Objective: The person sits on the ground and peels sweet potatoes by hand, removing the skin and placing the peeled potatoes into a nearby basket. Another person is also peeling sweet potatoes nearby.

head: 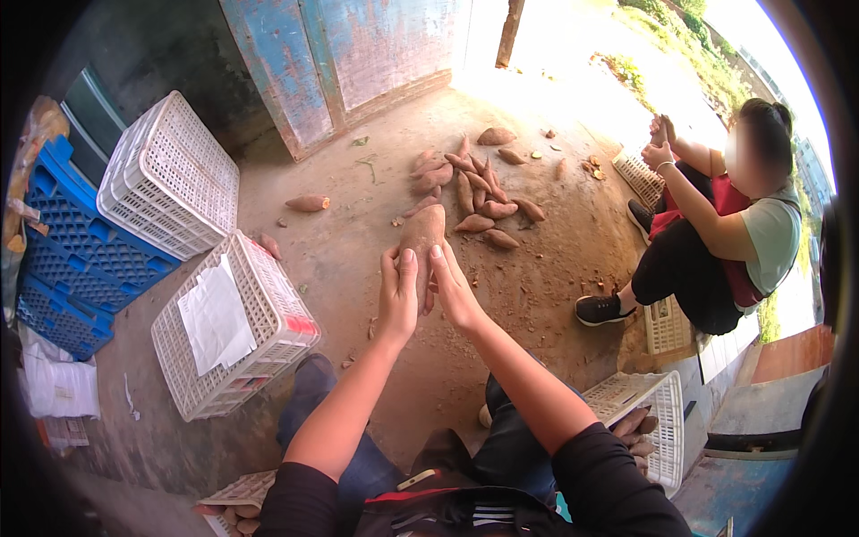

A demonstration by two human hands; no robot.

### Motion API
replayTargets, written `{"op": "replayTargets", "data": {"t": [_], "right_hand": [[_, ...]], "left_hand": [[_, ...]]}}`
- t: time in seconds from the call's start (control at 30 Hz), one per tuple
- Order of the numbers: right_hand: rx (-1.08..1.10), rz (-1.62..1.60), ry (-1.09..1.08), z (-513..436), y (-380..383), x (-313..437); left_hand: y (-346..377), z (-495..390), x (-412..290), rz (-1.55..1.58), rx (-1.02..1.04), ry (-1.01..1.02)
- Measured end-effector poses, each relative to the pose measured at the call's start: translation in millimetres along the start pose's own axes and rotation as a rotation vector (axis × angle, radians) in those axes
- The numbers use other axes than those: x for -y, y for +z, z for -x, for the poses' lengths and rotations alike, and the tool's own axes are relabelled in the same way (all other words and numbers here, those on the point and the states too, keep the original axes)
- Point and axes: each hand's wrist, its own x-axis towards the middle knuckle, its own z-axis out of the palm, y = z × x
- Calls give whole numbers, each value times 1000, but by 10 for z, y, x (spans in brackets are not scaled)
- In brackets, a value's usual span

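Observation:
Between my two hands I hold a large brown sweet potato point(424, 228), its rounded end pointing away from me. My left hand point(398, 292) wraps its left side, with the thumb lying along the top. From the right, my right hand point(458, 285) presses against it, thumb also on top. The lower part of the root is partly hidden by my palms. Just beyond my hands, a loose pile of sweet potatoes point(478, 184) lies on the dirty concrete floor point(349, 248). A single sweet potato with a cut end point(307, 203) rests apart to the left.
White plastic crates point(235, 322) stand at my left, one with paper on top, beside blue plastic pallets point(87, 221). A crate holding sweet potatoes point(661, 429) is at my right. A seated person point(725, 221) holds a root at the right. A phone point(417, 479) lies on my lap.

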Motion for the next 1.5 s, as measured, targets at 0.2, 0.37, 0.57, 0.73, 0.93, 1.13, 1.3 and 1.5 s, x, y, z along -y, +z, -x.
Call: {"op": "replayTargets", "data": {"t": [0.2, 0.37, 0.57, 0.73, 0.93, 1.13, 1.3, 1.5], "right_hand": [[-159, 339, -27, 83, 132, 107], [-224, 369, -70, 106, 120, 88], [-188, -246, 89, -92, -79, 41], [-85, -172, 92, -114, -68, 13], [-132, -572, 219, -93, -269, 134], [-20, -750, 287, -146, -431, 101], [54, -763, 389, -180, -327, 105], [-56, -477, 335, -177, -240, -95]], "left_hand": [[-8, -66, 377, -244, -193, 298], [30, 47, 120, -96, -95, 60], [5, 89, 11, 66, -38, -80], [-56, -22, 175, -690, -180, 612], [-33, 90, 70, -811, 81, 359], [46, 162, -38, -429, 361, -111], [97, 154, -62, 290, 317, -634], [4, 94, 368, -561, 55, -137]]}}
